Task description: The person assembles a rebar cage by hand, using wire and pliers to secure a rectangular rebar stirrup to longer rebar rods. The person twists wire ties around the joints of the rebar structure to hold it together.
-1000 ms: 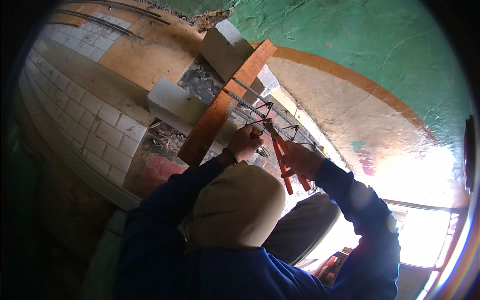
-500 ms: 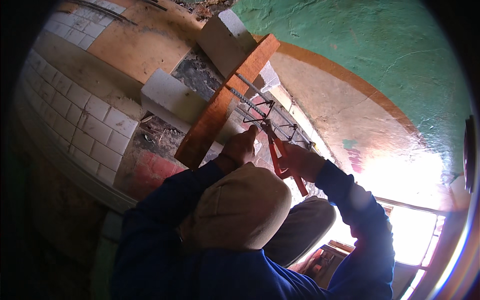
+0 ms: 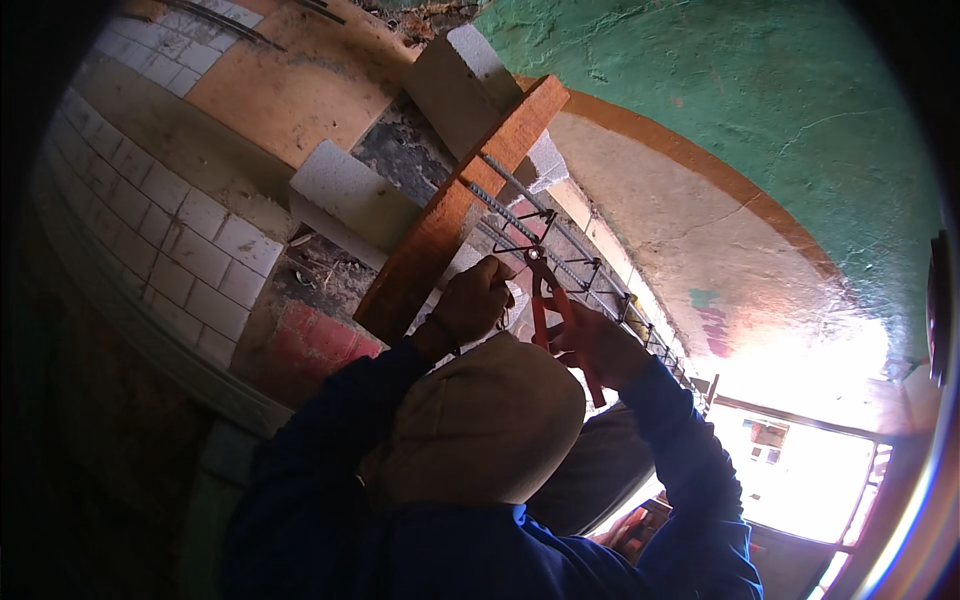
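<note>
My right hand (image 3: 608, 348) is closed around red-handled pincers (image 3: 541, 320). Their metal head touches, or lies just over, a bar of a narrow steel rebar cage (image 3: 487, 203). Dark bent stirrups (image 3: 541, 216) cross the cage's long ribbed bars. Beside the pincers, my left hand (image 3: 475, 300) is closed, thumb and fingertips together near the cage. What it pinches is too small to make out. A reddish wooden beam (image 3: 440, 232) lies crosswise under the end of the bars.
Two pale blocks (image 3: 352, 192) (image 3: 462, 80) stand beyond the beam. White tiles (image 3: 190, 240) cover a ledge at left. A green and beige wall (image 3: 720, 90) rises at right, with a bright opening (image 3: 800, 460) low down. My knee (image 3: 490, 420) is close below my hands.
My left hand has drawn back slightly from the bars. The pincers stay at the same stirrup, and my right hand has shifted a little. The whole view has moved slightly.
</note>
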`<control>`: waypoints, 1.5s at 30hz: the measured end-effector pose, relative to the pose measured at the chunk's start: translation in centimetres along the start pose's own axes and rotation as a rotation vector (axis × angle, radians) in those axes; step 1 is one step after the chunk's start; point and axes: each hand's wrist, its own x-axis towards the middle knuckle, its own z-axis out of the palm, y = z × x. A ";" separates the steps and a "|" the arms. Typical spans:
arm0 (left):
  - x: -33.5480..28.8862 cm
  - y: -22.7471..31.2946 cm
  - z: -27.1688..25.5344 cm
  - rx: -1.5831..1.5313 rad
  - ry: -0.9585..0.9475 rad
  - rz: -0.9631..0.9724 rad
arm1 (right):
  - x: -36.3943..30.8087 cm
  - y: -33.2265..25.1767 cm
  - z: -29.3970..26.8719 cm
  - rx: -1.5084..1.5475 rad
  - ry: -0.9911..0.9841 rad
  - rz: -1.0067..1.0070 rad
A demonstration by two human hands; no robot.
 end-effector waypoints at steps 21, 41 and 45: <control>5.1 3.1 8.9 -1.490 0.151 -0.472 | -2.0 2.6 -0.9 -2.001 0.838 -0.330; 4.0 1.3 8.7 -1.356 -0.147 -0.484 | -2.0 3.7 -1.8 -0.744 -0.009 -0.297; 5.0 0.1 9.1 -1.603 -0.150 -0.406 | -1.5 1.8 -0.1 -0.644 0.280 -0.087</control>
